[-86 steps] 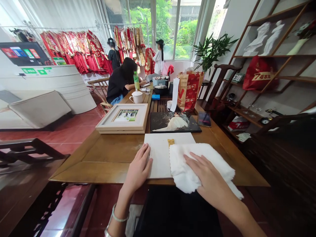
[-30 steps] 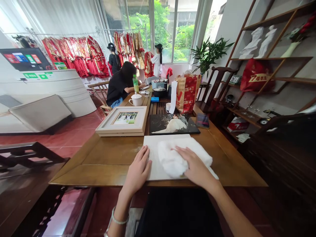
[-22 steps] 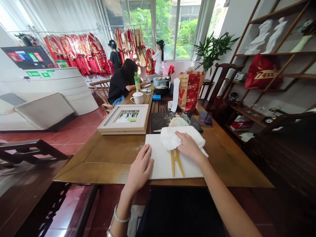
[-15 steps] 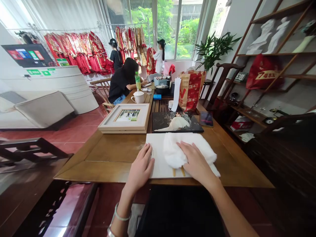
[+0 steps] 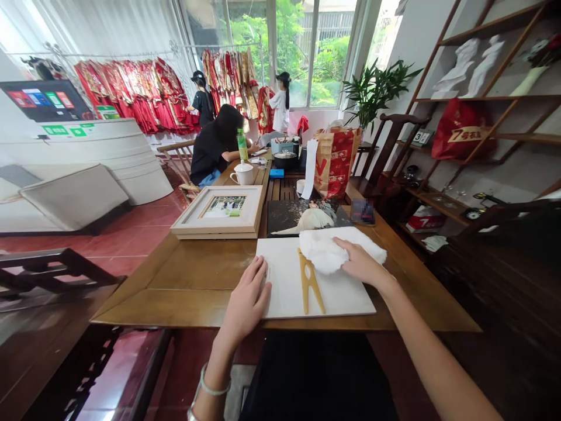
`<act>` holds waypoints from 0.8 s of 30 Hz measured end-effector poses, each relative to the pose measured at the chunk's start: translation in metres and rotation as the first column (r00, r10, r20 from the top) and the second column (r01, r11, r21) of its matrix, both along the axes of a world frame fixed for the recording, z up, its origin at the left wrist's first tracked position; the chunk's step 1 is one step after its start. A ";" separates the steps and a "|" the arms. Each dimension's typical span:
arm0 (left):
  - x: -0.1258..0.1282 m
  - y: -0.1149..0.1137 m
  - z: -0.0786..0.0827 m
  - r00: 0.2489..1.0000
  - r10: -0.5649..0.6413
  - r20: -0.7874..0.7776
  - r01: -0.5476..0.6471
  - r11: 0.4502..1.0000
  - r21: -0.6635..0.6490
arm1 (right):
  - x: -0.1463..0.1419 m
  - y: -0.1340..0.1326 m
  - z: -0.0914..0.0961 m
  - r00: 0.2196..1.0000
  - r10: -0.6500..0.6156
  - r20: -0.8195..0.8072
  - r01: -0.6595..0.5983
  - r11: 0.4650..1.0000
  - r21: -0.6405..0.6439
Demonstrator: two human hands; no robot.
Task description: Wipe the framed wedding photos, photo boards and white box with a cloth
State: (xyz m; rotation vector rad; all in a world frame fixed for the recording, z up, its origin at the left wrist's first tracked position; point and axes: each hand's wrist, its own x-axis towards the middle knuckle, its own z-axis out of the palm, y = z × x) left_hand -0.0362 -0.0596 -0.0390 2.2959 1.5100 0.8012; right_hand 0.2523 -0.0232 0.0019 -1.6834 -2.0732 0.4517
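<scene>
A flat white board lies on the wooden table near its front edge. My left hand rests flat on the board's left edge, fingers stretched out. On the board's middle lies a golden-yellow A-shaped piece, like a frame's back stand; I cannot tell whether it is fixed. My right hand is closed on a fluffy white cloth, which covers the board's far right part and hangs past its edge. Part of the right fingers is hidden in the cloth.
Behind the board lie a dark picture panel and a phone. A framed photo sits at left, with a lidded white mug beyond. A paper bag stands at back. A person sits at the table's far left side.
My right hand has moved the white cloth up and away to the right, uncovering the yellow A-shaped piece and the board's lower right. My left hand stays on the board's left edge.
</scene>
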 end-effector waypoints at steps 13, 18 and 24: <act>0.002 0.000 0.002 1.000 0.008 -0.009 -0.008 1.000 -0.020 | -0.027 -0.085 -0.002 0.984 0.060 0.165 -0.070 0.996 0.058; 0.003 0.001 0.000 1.000 0.007 -0.003 -0.007 1.000 -0.003 | -0.029 -0.130 0.005 0.975 0.114 0.191 -0.116 0.993 0.000; 0.002 0.000 0.000 1.000 0.007 -0.002 -0.007 1.000 0.013 | -0.024 -0.077 0.009 0.988 0.092 0.121 -0.091 0.996 -0.009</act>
